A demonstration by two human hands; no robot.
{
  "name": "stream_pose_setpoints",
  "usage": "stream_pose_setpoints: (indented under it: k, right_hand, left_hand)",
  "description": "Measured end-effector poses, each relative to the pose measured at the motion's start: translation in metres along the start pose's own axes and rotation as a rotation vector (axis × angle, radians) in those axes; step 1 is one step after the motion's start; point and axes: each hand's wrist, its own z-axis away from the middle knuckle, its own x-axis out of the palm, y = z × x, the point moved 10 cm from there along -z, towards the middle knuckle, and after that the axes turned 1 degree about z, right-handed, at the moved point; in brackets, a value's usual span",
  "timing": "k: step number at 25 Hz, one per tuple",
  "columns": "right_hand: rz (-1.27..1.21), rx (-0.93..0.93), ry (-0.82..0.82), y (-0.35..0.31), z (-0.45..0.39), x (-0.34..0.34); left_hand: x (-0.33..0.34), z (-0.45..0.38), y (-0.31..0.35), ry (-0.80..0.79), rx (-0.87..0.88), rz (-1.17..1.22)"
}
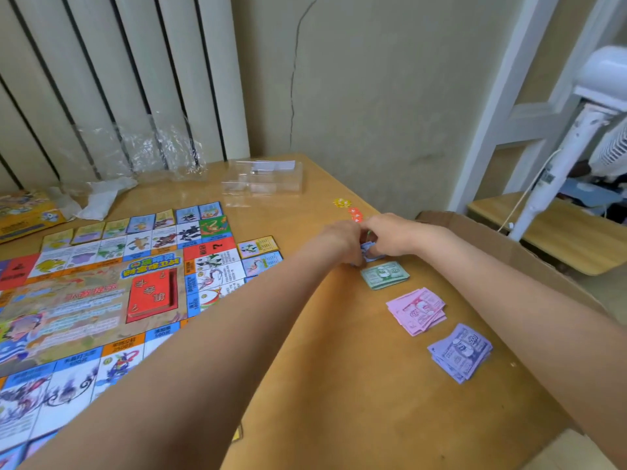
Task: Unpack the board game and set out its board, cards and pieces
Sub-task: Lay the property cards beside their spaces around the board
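Note:
The colourful game board (101,293) lies open on the left of the wooden table (339,368), with a red card stack (152,295) in its centre and property cards (259,247) along its edges. My left hand (339,240) and my right hand (390,234) meet at the far right of the table, both pinching a small stack of blue play-money notes (370,250). In a row toward me lie a green note stack (385,273), a pink stack (417,310) and a purple stack (461,351). Yellow (341,202) and orange tokens (355,213) sit beyond my hands.
A clear plastic tray (263,181) and crumpled plastic wrap (135,157) lie at the table's back. The yellow game box (23,213) sits at far left. A cardboard box (509,252) stands against the table's right edge, with a white fan (576,130) behind it.

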Motion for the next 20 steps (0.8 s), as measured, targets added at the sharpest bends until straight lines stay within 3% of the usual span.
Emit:
stream_pose_setpoints:
  k: [4,9,15,20]
  right_hand:
    - [0.001,0.001,-0.037,0.000,-0.002,0.002]
    - [0.077,-0.018,-0.039,-0.005,-0.003,0.002]
    - [0.129,-0.012,-0.019,-0.005,-0.005,0.002]
    - [0.054,-0.038,0.059,-0.012,0.007,-0.019]
  left_hand:
    - [0.000,-0.002,-0.008,-0.068,-0.062,0.049]
    - [-0.002,-0.001,-0.007,-0.029,-0.069,0.054]
    - [0.001,0.001,-0.016,0.072,-0.109,0.145]
    - [-0.025,0.014,-0.024,0.186,-0.070,0.404]
